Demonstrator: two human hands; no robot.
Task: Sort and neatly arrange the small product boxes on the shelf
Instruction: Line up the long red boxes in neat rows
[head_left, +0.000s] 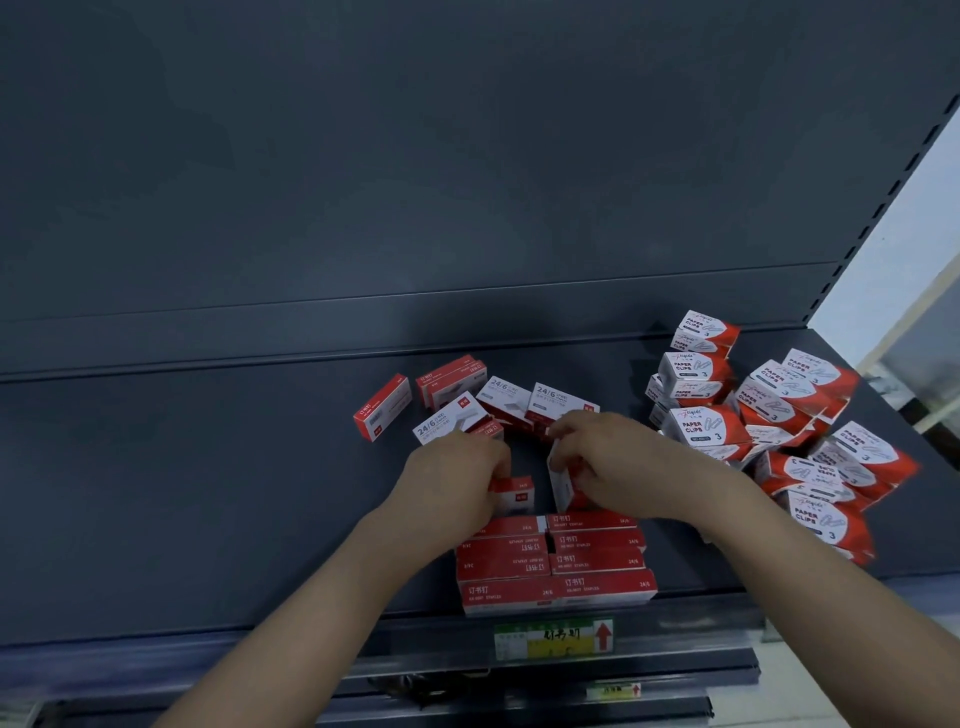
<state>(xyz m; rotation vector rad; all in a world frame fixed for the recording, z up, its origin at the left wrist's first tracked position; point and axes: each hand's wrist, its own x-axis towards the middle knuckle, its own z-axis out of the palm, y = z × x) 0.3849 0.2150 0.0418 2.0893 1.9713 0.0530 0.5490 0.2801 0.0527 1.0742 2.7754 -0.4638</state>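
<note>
Several red-and-white staple boxes stand in a tidy block (556, 564) at the front of the dark shelf (208, 493). Behind the block, my left hand (457, 475) grips one staple box (514, 493), and my right hand (608, 462) grips another staple box (563, 483) held on end. Loose staple boxes (498, 402) lie scattered just beyond my hands, one (382, 408) apart to the left. A jumbled heap of paper clip boxes (769, 415) fills the shelf's right side.
The shelf's back panel (415, 182) rises behind. A price label strip (553, 638) with a red arrow runs along the front edge. A slotted upright (893, 197) bounds the right end. Bare shelf surface extends to the left.
</note>
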